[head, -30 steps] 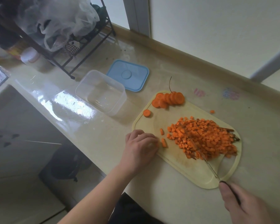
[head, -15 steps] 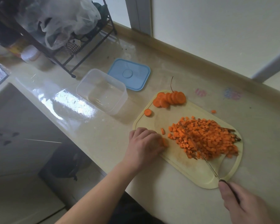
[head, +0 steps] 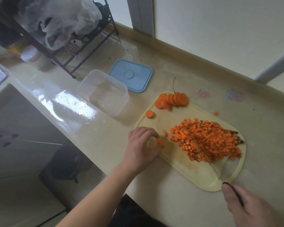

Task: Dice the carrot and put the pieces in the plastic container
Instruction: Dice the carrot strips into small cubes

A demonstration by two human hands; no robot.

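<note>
Diced carrot pile [head: 206, 140] is sitting on the cream cutting board [head: 175, 164], covering the board's centre and far-right part; some dark peel scraps are poking out at the pile's right edge. Knife [head: 213, 169] blade is lying into the near edge of the pile, tip buried among the cubes. Right hand [head: 251, 208] is gripping the dark knife handle just off the board's near-right corner, fingers wrapped around it. Left hand [head: 141, 148] is resting at the board's left edge, fingers curled, fingertips pinching a small carrot piece [head: 159, 142] on the board; exact grip is blurred. One loose carrot stick [head: 165, 133] is lying on the board between that hand and the pile. Row of carrot slices [head: 171, 100] is leaning together at the board's far-left corner, a thin dark root thread sticking up behind them. Single carrot round [head: 149, 114] is lying at the board's left rim, near the slices. One stray cube [head: 216, 113] is sitting on the countertop [head: 179, 76] just beyond the board's far edge. Clear plastic container [head: 103, 92] is standing open on the counter, left of the board and apart from it, holding no carrot. Blue lid [head: 130, 75] is lying flat behind the container, just beside it. Black wire rack [head: 69, 51] is standing farther left of the board, with plastic bags piled on it.
</note>
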